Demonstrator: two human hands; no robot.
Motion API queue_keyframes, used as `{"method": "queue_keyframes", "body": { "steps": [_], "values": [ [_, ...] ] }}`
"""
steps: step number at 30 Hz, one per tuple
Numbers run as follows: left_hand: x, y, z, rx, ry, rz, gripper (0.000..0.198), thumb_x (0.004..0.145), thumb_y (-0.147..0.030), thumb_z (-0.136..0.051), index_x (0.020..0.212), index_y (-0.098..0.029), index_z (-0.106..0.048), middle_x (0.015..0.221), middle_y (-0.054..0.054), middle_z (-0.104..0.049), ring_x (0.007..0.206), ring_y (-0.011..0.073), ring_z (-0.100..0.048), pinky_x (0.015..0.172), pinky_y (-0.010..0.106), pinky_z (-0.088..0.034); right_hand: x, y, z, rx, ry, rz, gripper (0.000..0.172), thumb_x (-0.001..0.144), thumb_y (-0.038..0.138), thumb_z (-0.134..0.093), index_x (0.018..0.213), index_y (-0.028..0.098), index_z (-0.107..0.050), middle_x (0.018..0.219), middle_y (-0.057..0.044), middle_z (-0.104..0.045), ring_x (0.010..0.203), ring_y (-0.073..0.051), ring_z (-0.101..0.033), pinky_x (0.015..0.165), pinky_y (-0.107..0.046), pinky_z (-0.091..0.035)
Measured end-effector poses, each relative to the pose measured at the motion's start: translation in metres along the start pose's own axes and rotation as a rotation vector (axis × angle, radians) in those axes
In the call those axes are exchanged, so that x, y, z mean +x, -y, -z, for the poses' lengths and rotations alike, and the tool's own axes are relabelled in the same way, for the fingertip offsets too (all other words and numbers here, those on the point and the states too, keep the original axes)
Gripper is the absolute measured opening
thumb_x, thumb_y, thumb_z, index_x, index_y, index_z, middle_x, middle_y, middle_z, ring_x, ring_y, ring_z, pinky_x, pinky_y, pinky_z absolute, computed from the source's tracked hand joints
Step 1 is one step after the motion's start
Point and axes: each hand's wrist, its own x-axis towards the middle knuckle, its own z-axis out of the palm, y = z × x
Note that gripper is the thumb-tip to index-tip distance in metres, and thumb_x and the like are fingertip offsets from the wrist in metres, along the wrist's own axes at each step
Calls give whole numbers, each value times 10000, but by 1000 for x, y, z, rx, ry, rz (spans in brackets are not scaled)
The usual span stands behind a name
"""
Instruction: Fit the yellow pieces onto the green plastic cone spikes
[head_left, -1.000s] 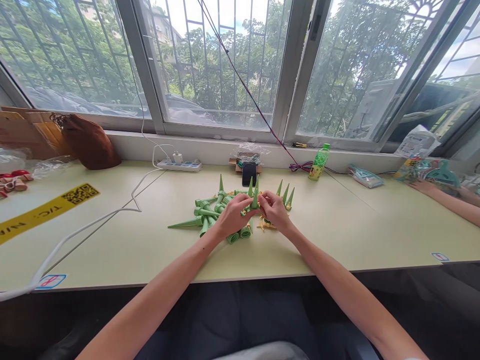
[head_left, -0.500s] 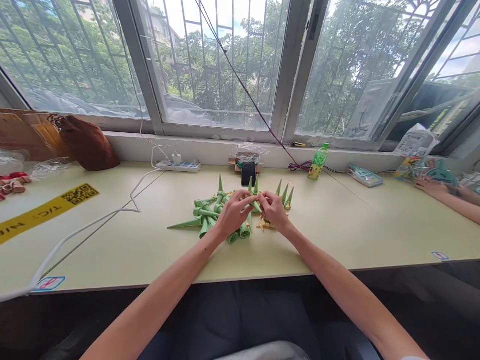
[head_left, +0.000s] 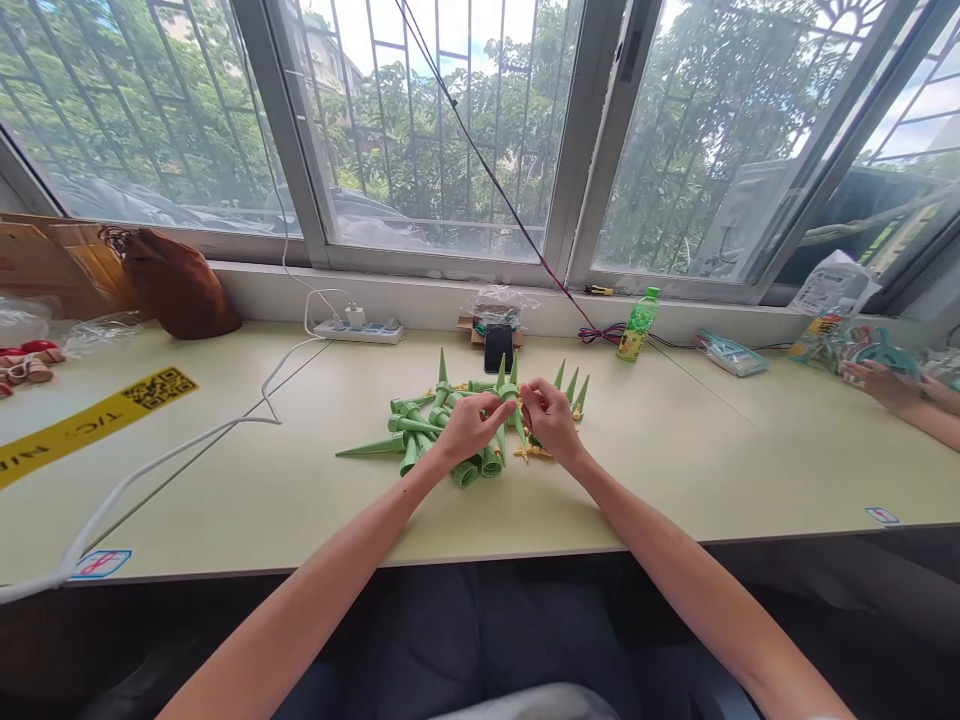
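My left hand (head_left: 471, 424) is closed with thumb and fingertips on a green plastic cone spike (head_left: 517, 418), its point slanting down toward the table. Just right of it, my right hand (head_left: 551, 414) is pinched near the spike's wide end; whatever sits between those fingertips is too small to make out. Left of and beneath my hands lies a heap of green spikes (head_left: 409, 424) with hollow, ribbed ends. Small yellow pieces (head_left: 534, 453) lie under my right hand. Several green spikes (head_left: 572, 385) stand point up behind it.
A dark phone (head_left: 498, 348) leans on a small box behind the heap. Farther back are a green drink bottle (head_left: 637, 325) and a white power strip (head_left: 360, 331). A white cable (head_left: 172, 455) crosses the left side. Another person's hand (head_left: 881, 384) is at the far right.
The spike in my left hand has turned, its point now steeper and downward. My right hand's fingertips have drawn slightly apart from my left hand.
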Motion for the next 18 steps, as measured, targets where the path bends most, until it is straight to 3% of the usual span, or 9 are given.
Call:
{"method": "queue_keyframes", "body": {
  "steps": [7,18],
  "values": [
    [-1,0,2,-11,11,-2,449,880,-524,-509,665,-142,-603,671,16,-566,600,116,-484,565,235,-400,0,0,1,44,19,-12,389,878,566,-506,721,216,-444,473,82,-374,399,-67,-310,395,-204,-250],
    [-4,7,3,91,-111,-237,224,851,-390,-629,839,-166,-624,802,19,-562,645,111,-494,614,238,-429,0,2,-2,248,80,-91,387,844,558,-568,701,218,-451,425,105,-317,339,-54,-261,336,-201,-236]
  ]
}}
